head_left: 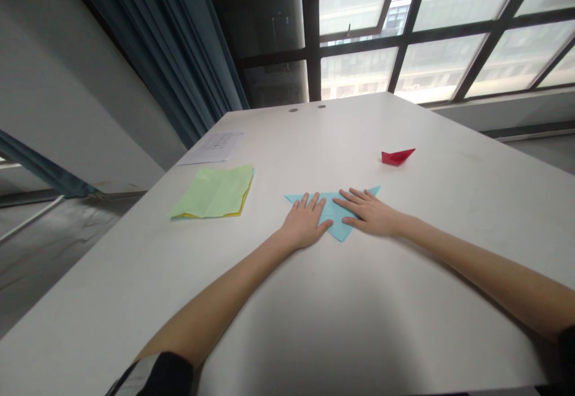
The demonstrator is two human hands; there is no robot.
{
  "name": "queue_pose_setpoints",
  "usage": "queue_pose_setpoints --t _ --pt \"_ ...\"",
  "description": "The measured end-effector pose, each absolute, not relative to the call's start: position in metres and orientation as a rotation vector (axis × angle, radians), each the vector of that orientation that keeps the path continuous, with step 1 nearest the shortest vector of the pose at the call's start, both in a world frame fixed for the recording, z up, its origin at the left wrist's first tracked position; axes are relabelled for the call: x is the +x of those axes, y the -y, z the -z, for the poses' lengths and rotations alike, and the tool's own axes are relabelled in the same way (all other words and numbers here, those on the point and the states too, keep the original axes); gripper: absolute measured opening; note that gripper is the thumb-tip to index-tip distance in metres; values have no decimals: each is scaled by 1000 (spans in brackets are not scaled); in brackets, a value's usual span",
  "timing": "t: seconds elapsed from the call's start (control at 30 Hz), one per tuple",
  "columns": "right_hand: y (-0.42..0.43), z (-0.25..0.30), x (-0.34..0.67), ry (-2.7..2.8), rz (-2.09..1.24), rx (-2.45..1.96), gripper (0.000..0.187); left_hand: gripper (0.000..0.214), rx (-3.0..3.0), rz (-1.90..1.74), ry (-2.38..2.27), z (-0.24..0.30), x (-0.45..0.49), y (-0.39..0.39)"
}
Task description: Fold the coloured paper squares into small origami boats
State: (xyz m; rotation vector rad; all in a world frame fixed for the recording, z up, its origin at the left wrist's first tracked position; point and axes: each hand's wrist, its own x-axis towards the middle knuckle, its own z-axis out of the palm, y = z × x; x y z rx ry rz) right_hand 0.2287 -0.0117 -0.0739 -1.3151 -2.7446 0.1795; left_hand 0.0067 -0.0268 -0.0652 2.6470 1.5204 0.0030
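A light blue sheet of paper folded into a triangle lies flat on the white table, its point toward me. My left hand lies flat on its left half with fingers stretched out. My right hand lies flat on its right half, fingers spread and pointing left. Both hands press the paper down; neither grips it.
A stack of square sheets, light green on top with yellow beneath, lies to the left. Beyond it is a white printed sheet. A small folded red paper shape sits farther back on the right. Windows and a blue curtain stand behind the table.
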Motion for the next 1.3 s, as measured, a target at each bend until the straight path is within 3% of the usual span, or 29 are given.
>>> queue_pose_setpoints --t 0.2,0.47,0.83,1.13,1.3 --pt "11 74 234 2737 -241 -1412 74 98 2415 43 -1840 66 0 25" --pt "4 73 247 2745 -301 -1227 93 101 2372 41 -1858 66 -4 24" --pt "-3 57 252 2759 -146 -836 51 103 2457 34 -1763 67 -10 17" --pt "0 47 253 2787 -299 -830 54 103 2480 82 -1660 63 -18 13" --pt "1 45 252 2796 -352 -841 45 101 2498 78 -1627 61 -19 13"
